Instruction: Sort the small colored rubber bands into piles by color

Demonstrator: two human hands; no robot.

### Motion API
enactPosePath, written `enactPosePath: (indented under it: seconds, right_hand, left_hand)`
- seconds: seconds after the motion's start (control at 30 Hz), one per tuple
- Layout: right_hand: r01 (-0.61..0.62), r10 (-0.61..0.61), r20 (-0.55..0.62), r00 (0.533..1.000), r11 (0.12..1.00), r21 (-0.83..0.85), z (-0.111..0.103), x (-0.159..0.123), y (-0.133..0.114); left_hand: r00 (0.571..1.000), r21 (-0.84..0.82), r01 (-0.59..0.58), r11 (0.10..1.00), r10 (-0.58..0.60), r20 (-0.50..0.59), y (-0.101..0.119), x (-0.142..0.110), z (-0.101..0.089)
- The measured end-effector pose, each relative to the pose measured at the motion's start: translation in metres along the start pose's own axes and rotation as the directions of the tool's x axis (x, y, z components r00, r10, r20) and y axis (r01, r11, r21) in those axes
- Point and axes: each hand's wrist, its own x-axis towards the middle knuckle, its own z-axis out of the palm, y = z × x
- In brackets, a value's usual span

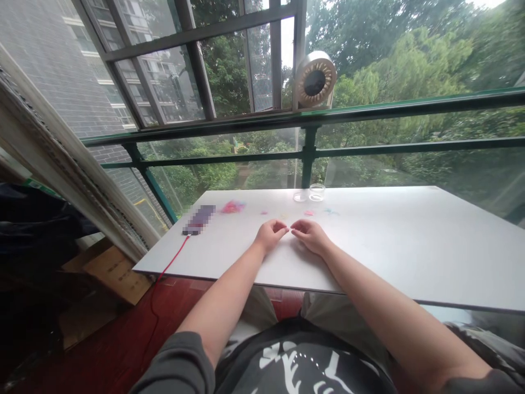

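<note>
Both hands' grips look nearly pinched closed; whatever they hold is indistinct above the white table.

Bright daylight, soft focus, edges stretched and bent.

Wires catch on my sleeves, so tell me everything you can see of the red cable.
The red cable is thin and flexible-looking, its pale plug at the pixelated dark device. It slants across the left of the white table, then hangs off the front edge in loose bends, its lower end lost in shadow. Neither the left hand nor the right hand touches it.
</note>
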Motion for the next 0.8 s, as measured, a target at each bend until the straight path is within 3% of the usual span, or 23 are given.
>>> enactPosePath:
  seconds: [0.57, 0.8]
  right_hand:
    - [-0.069, 0.071, -0.018, 0.997, 0.993, 0.101, -0.0001, -0.0006, 0.0017]
    - [-0.069, 0.071, -0.016, 0.997, 0.994, 0.087, 0.0014, -0.0006, -0.0009]
  left_hand:
    - [1.000, -0.034, 0.008, 0.999, -0.007, 0.011, 0.0001, -0.0005, -0.0015]
    - [0.995, 0.105, -0.043, 0.994, 0.033, 0.093, 0.0000, -0.0016, -0.0016]
